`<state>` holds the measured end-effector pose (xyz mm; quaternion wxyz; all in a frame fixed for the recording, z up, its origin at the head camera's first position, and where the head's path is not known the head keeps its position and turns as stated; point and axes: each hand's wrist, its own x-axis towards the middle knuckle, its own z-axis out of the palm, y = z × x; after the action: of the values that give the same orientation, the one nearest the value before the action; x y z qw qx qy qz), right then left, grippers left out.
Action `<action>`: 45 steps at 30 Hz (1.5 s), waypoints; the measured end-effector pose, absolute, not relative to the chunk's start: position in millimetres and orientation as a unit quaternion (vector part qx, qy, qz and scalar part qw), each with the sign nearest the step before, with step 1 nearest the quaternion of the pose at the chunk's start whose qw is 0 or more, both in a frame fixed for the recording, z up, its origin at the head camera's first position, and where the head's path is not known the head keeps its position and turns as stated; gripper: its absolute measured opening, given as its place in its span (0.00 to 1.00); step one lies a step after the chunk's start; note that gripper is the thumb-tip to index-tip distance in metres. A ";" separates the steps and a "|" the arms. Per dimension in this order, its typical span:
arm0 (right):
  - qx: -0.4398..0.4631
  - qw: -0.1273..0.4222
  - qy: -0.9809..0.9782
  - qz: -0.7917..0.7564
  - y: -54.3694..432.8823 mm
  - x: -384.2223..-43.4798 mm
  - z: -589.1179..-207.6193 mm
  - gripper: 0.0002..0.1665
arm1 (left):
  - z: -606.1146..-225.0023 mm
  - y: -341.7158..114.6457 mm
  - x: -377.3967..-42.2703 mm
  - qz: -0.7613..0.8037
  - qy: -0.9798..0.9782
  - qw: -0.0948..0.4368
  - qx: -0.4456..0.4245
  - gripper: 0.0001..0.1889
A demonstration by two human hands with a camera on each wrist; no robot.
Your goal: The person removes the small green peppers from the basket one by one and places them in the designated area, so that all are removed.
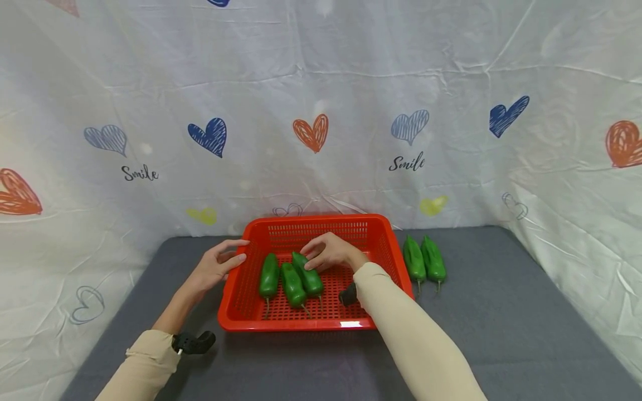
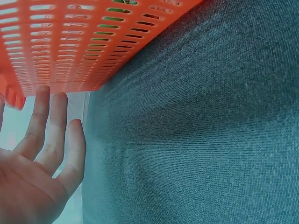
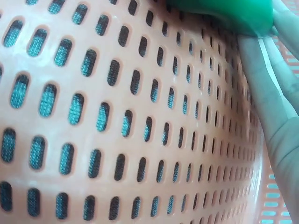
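A red perforated plastic basket (image 1: 301, 326) holds three green peppers. My right hand (image 1: 331, 252) reaches into it and pinches the upper end of the rightmost pepper (image 1: 310, 281). In the right wrist view, fingers (image 3: 261, 88) meet the end of this green pepper (image 3: 233, 11) just above the slotted basket floor. Beside it lie the middle pepper (image 1: 292, 287) and the left pepper (image 1: 269, 275), stems toward me. My left hand (image 1: 213, 268) has its fingertips at the basket's left rim. Seen from the left wrist, that hand (image 2: 39, 172) extends loosely spread fingers alongside the slotted outer wall.
Two more green peppers (image 1: 413, 259) lie side by side on the grey cloth, just right of the basket. The grey tabletop (image 1: 506, 323) runs back to a white curtain (image 1: 351, 172) printed with hearts. A dark wrist device (image 1: 194, 342) sticks out at my left sleeve.
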<state>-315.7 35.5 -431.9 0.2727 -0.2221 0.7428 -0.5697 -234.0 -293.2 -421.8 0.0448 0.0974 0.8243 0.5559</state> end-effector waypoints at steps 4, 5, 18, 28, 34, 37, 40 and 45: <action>-0.222 0.274 0.742 -0.570 38.0 -316.5 -431.9 0.25 | -421.0 -292.0 -233.3 0.555 0.825 0.044 0.096 0.27; -0.222 0.275 0.742 -0.570 38.6 -316.4 -431.6 0.25 | -420.9 -291.9 -233.0 0.554 0.826 0.043 0.096 0.27; -0.231 0.267 0.729 -0.586 41.8 -320.7 -432.2 0.24 | -419.1 -291.2 -231.5 0.552 0.827 0.046 0.097 0.27; -0.231 0.263 0.723 -0.595 41.9 -322.8 -428.2 0.24 | -420.0 -292.0 -232.2 0.550 0.828 0.045 0.096 0.27; -0.234 0.258 0.731 -0.587 42.0 -323.6 -426.9 0.23 | -419.9 -292.3 -232.4 0.548 0.830 0.043 0.096 0.27; -0.236 0.256 0.732 -0.586 42.0 -324.1 -425.1 0.23 | -420.1 -292.4 -232.8 0.549 0.829 0.044 0.095 0.27; -0.240 0.256 0.728 -0.589 42.1 -324.0 -422.2 0.23 | -420.3 -292.5 -233.0 0.550 0.829 0.045 0.093 0.27; -0.248 0.250 0.725 -0.592 43.4 -323.1 -417.2 0.24 | -420.1 -292.2 -232.6 0.548 0.830 0.045 0.093 0.27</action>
<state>-323.1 43.4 -417.2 0.2498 -0.2484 0.7249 -0.5920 -232.6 -292.2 -420.1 0.0445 0.0927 0.8299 0.5483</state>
